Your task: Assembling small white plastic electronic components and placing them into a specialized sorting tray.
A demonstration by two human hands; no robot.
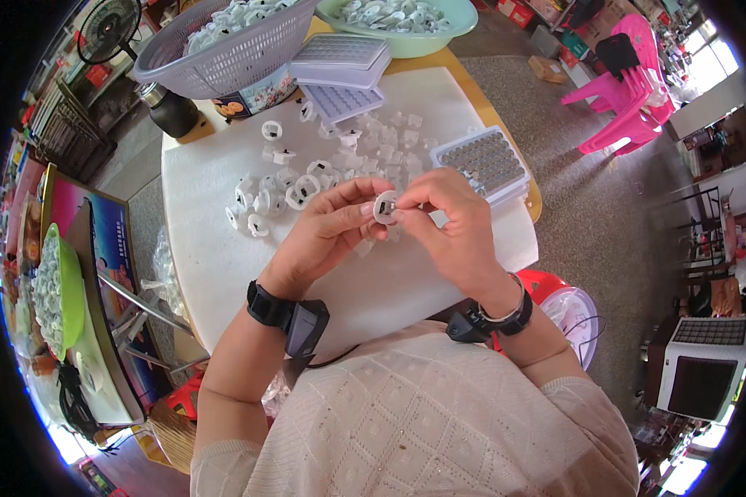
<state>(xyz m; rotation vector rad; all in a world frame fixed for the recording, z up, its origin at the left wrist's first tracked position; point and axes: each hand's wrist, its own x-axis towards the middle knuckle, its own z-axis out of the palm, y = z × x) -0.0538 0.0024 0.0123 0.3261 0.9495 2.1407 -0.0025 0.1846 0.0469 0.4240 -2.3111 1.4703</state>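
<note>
Above the white-covered table, my left hand (331,228) is closed, pinching a round white plastic part (385,207) with a dark slot-like middle between thumb and fingers. My right hand (452,219) meets it from the right, thumb and forefinger pressed together at the part's face. Whatever small piece those fingertips hold is too hidden to make out. Left of my hands lies a loose group of similar round white parts (305,187), some with black bits. Just beyond my fingers are scattered small translucent clear pieces (387,142).
A tray of small metallic parts (482,162) sits right of my right hand. Farther back are stacked pale trays (341,60), a grey basket (215,70) and a green basin (427,43), both filled with white parts. A black bottle (172,114) stands at the far left corner.
</note>
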